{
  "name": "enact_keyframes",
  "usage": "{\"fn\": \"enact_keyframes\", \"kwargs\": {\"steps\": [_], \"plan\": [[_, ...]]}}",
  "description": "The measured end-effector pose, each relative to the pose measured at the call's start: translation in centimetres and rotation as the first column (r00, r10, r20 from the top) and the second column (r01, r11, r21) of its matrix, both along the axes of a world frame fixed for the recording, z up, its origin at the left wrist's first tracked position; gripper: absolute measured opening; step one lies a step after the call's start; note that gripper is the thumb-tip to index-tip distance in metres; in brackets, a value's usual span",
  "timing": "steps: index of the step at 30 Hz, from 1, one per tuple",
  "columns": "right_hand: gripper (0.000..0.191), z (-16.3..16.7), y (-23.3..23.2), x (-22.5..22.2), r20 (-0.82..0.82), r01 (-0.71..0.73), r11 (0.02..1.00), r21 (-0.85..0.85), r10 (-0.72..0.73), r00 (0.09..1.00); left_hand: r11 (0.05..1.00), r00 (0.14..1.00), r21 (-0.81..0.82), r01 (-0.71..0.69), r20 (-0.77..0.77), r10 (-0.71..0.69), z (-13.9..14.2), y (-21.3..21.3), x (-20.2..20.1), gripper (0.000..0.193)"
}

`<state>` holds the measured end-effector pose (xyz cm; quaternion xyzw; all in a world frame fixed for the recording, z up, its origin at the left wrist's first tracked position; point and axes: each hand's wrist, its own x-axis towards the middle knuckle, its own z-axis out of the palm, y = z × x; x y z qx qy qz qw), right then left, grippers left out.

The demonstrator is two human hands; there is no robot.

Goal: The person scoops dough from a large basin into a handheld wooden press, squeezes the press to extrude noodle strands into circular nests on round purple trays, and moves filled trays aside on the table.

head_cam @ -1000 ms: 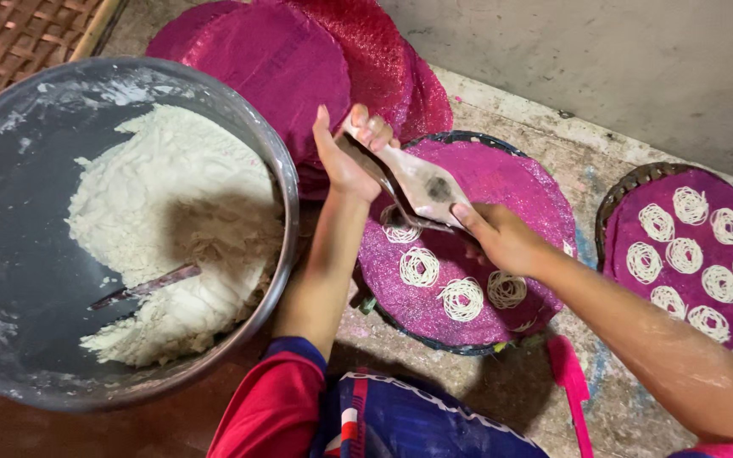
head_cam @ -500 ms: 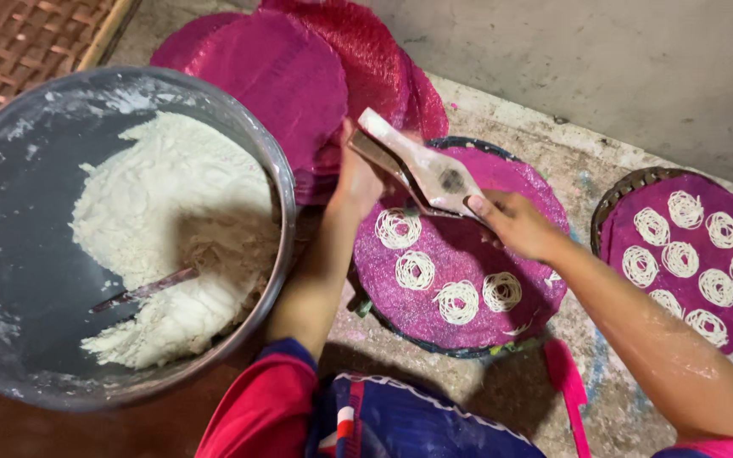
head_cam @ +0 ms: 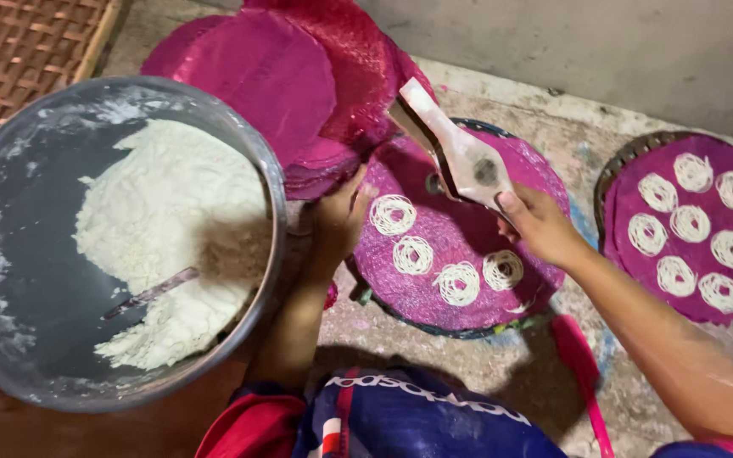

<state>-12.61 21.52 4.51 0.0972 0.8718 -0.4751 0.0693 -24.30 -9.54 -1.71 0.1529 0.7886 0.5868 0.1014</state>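
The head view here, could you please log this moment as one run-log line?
left hand: on edge of round pink mat | right hand: holds wooden press above mat | mat: four white noodle coils | bowl: white dough

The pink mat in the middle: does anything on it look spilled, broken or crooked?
Nothing stands out. Four neat noodle coils lie in a curved row on the middle mat. The right hand holds the press tilted above it; the left hand rests at its edge.
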Motion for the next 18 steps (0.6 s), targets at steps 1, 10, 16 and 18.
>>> {"fn": "enact_keyframes", "kwargs": {"steps": [1,10,16,18], "plan": [[0.058,0.0,0.7,1.1,-0.002,-0.027,1.000,0.005,0.027,1.000,0.974,0.996,0.215,0.065,0.053,-0.078,0.7,0.6,-0.1,0.060],[0.073,3.4,2.3,6.8,0.456,0.022,1.000,-0.006,-0.017,0.890,-0.041,0.649,0.935,-0.353,0.213,-0.730,2.3,12.0,0.0,0.051],[0.066,3.9,-0.8,6.0,0.115,0.003,0.960,0.280,-0.036,0.993,-0.048,0.695,0.955,-0.293,0.178,-0.697,0.9,12.8,-2.7,0.057],[0.066,4.0,-1.3,6.1,0.119,-0.008,0.971,0.240,-0.021,0.993,-0.038,0.683,0.947,-0.320,0.202,-0.702,0.2,12.7,-2.6,0.058]]}}
